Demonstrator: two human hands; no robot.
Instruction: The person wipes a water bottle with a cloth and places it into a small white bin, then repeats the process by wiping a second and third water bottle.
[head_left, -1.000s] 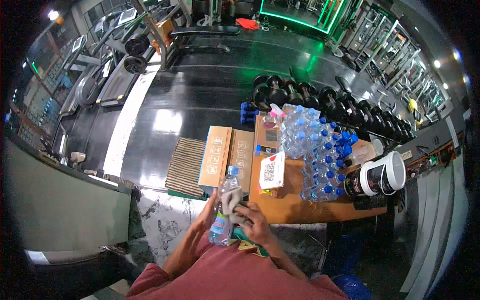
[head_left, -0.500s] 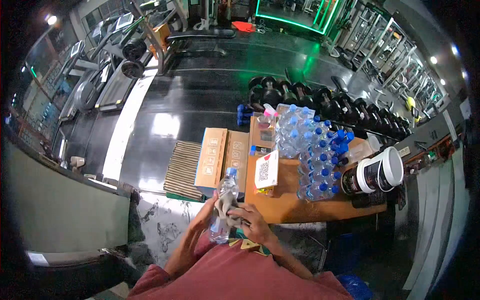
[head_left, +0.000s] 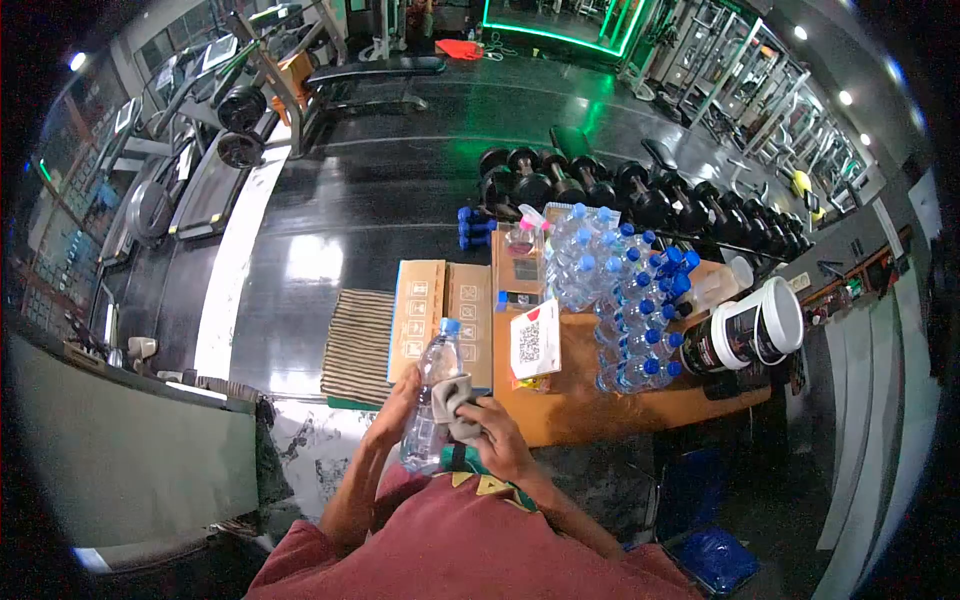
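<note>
A clear plastic bottle with a blue cap [head_left: 425, 440] is held upright, slightly tilted, in front of my chest. My left hand [head_left: 398, 402] is wrapped round its left side. Fingers of my right hand [head_left: 497, 437] grip a grey cloth [head_left: 452, 398], which lies against the right side of the bottle. Beyond the hands stands an open cardboard box [head_left: 418, 325]. Many blue-capped bottles [head_left: 640, 345] stand grouped on the wooden table [head_left: 570, 415] to the right, beside a white sign with a printed code [head_left: 536, 340].
White and black buckets [head_left: 745, 335] lie at the table's right end. A striped mat [head_left: 355, 345] is left of the box. Dumbbells [head_left: 645, 200] line a rack behind the table. Treadmills [head_left: 205, 190] stand at the far left.
The cloth has shifted and bunched on the bottle's right side, uncovering more of the bottle. Both hands have moved slightly, and the camera view has shifted a little.
</note>
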